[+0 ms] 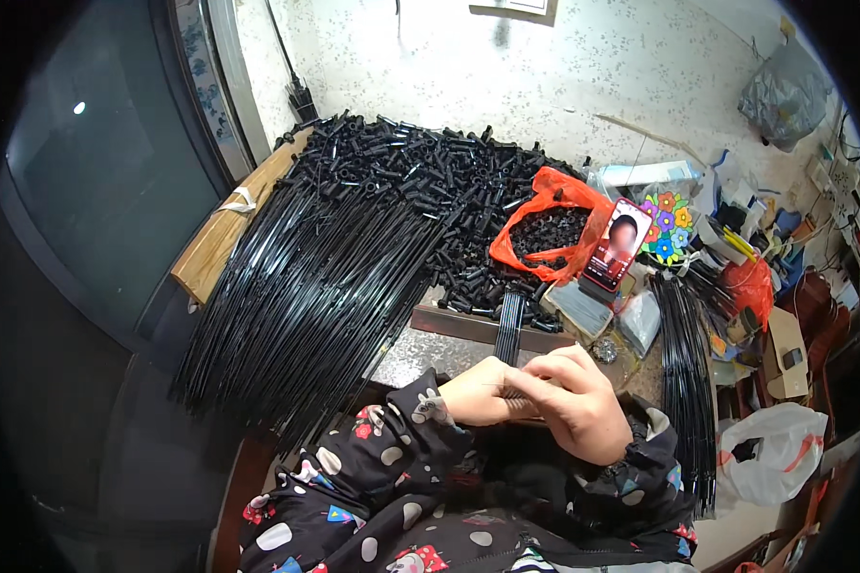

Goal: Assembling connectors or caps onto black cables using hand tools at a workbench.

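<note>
My two hands meet at the front edge of the table. My left hand (476, 392) is closed round a small bundle of thin black rods (509, 327), which points away from me toward the pile of black parts. Its fingertips are hidden behind the other hand. My right hand (588, 409) is closed with bent fingers, close against the left one over the near end of the bundle. Whatever those right fingers grip is too small or hidden to make out. Small black tubular plastic parts (401, 158) lie heaped beyond the bundle.
Many long black rods (306, 296) fan out at the left beside a wooden board (229, 234). A red plastic bag (597, 215) holds small black parts. Near it a phone (617, 246) stands propped up. More rods (683, 382) and a white bag (772, 454) are at the right.
</note>
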### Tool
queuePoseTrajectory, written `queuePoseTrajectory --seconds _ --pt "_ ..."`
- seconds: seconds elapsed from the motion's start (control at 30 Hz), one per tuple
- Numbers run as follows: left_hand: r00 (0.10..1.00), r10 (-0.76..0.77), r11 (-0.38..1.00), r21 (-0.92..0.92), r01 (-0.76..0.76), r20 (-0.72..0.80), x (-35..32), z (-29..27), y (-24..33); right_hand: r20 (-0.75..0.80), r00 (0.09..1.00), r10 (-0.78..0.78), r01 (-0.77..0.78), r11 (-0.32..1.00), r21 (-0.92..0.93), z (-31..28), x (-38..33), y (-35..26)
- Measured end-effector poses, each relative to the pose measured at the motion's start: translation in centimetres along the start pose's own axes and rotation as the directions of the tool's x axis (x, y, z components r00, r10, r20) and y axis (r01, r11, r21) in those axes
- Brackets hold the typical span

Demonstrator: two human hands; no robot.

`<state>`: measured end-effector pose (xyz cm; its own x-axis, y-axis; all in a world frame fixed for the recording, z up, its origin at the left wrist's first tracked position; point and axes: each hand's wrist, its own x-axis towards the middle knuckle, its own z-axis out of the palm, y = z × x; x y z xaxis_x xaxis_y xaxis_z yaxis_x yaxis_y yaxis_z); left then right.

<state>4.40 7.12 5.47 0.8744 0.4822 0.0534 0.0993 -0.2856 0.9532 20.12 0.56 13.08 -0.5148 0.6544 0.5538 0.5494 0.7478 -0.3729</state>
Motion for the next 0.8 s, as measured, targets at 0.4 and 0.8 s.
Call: queuePoseTrajectory --seconds 0.4,0.8 --pt "0.996 0.016 0.428 0.901 0.07 -0.085 -0.8 3.7 -8.2 0.507 0.817 -0.276 -0.202 0.685 0.7 1.2 -0.8 -0.4" --pt "0.999 0.042 0.444 0.896 -0.015 -0.004 -4.2 3.4 -8.6 -0.177 0.911 0.372 -0.409 0.768 -0.493 5.6 -8.6 25.0"
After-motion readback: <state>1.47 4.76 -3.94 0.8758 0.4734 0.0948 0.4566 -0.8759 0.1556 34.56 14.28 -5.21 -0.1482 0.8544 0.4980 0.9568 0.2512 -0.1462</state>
